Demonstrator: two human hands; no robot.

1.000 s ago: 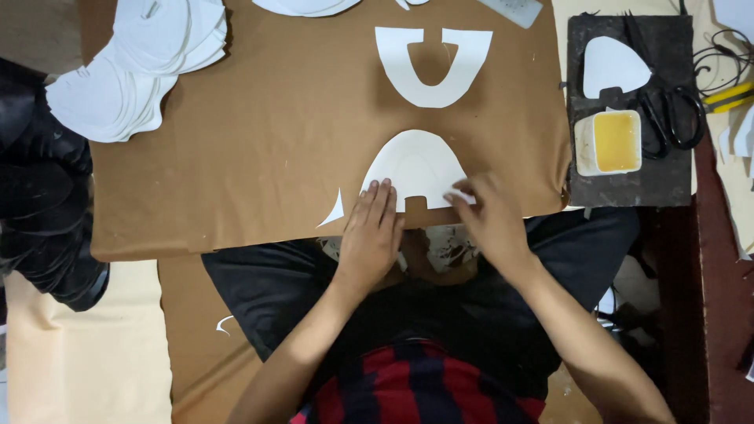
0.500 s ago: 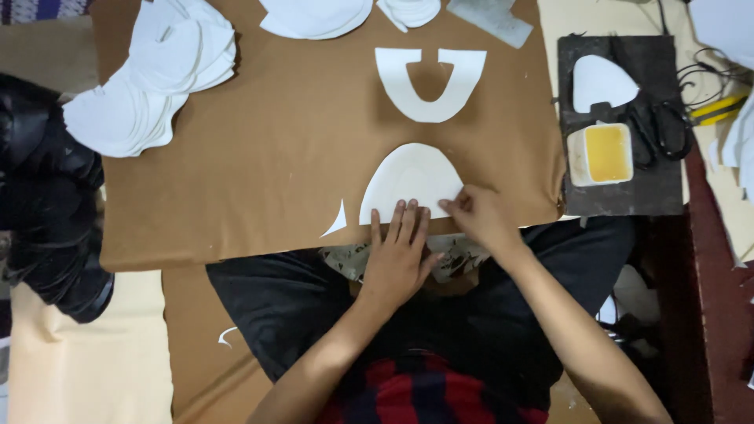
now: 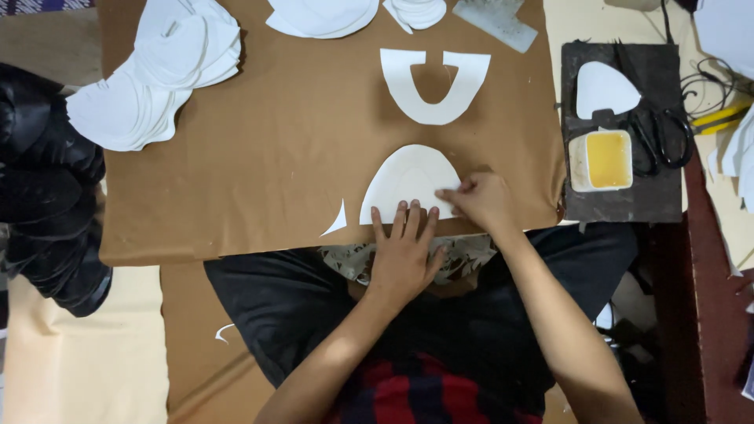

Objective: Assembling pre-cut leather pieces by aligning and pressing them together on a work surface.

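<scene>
A white dome-shaped cut piece [image 3: 408, 177] lies on the brown board [image 3: 275, 149] near its front edge. My left hand [image 3: 404, 247] rests flat with fingers spread, its fingertips pressing the piece's lower edge. My right hand [image 3: 479, 200] pinches the piece's lower right corner with closed fingers. A white U-shaped cut piece [image 3: 434, 82] lies just beyond the dome piece, apart from both hands. A small curved white offcut [image 3: 336, 220] sits left of the dome piece.
Stacks of white cut pieces [image 3: 157, 71] lie at the board's far left, more white pieces [image 3: 322, 14] at the far edge. At the right, a dark tray [image 3: 620, 196] holds a yellow-filled container [image 3: 606, 159], black scissors [image 3: 656, 137] and a white piece [image 3: 603, 88]. Black material [image 3: 43, 188] lies left.
My left hand has slid from the dome piece's left side to under its lower edge. My right hand stays at the piece's lower right. The camera view has shifted slightly.
</scene>
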